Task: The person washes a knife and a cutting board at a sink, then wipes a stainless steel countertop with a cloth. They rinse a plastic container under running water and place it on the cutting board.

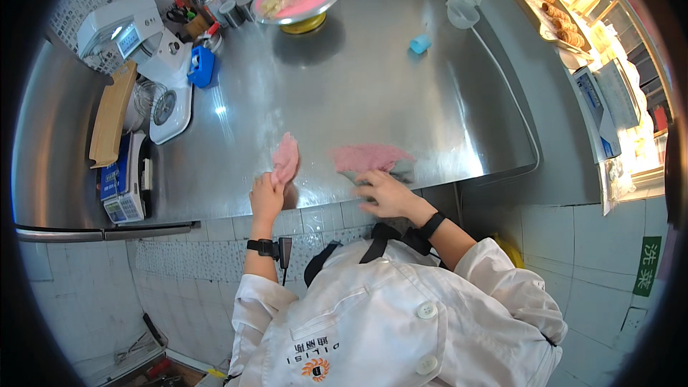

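Near the front edge of a stainless steel table, my left hand is closed around a bunched pink cloth, whose loose end points away from me. To the right, a second pink cloth lies spread at the table edge, with something grey showing beneath its right part. My right hand is at this cloth's near edge, slightly blurred, fingers apart; it does not grip the cloth. Both wrists wear black bands.
A cake turntable holding pink and yellow material stands at the back. Left are a white stand mixer, blue tape dispenser, wooden board and scale. A light-blue cup, clear plastic cup and white cable lie right.
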Demonstrator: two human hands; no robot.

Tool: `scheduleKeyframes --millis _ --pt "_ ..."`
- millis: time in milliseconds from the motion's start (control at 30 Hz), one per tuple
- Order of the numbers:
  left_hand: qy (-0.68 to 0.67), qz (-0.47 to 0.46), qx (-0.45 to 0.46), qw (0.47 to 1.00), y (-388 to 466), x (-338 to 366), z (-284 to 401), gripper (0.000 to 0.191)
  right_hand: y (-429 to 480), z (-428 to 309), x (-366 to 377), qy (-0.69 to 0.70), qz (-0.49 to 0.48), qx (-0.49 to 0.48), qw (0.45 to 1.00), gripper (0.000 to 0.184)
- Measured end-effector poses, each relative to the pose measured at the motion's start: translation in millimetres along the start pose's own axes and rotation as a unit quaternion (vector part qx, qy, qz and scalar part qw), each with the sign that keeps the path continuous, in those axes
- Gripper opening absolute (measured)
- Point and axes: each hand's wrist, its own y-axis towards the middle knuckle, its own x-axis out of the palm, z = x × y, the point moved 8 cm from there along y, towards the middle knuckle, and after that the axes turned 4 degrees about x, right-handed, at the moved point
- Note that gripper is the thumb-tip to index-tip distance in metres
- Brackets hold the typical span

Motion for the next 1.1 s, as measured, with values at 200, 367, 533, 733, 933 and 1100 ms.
scheduleKeyframes --millis 200,367,533,733,933,1100 --pt "-0.663 0.084 -0.089 0.738 -57 -10 -22 0.050 -17 28 -39 -0.153 0.125 0.084 0.977 0.034" --pt "-0.775 0.080 -0.153 0.608 -110 -18 -26 0.050 -21 37 4 -0.190 -0.133 0.136 0.963 0.026" --pt "-0.764 0.069 -0.146 0.625 -124 -32 -30 0.048 -22 38 8 -0.149 -0.082 0.241 0.956 0.040" --pt "-0.689 0.071 -0.108 0.713 -117 -41 -15 0.050 20 37 54 -0.244 0.042 0.321 0.914 0.065" --pt "-0.675 0.045 -0.061 0.734 -101 -48 10 0.052 -7 62 12 -0.244 0.144 0.217 0.934 0.057" --pt "-0.675 0.087 -0.090 0.727 -96 -35 12 0.051 -129 176 -125 -0.202 0.346 0.505 0.765 0.046"
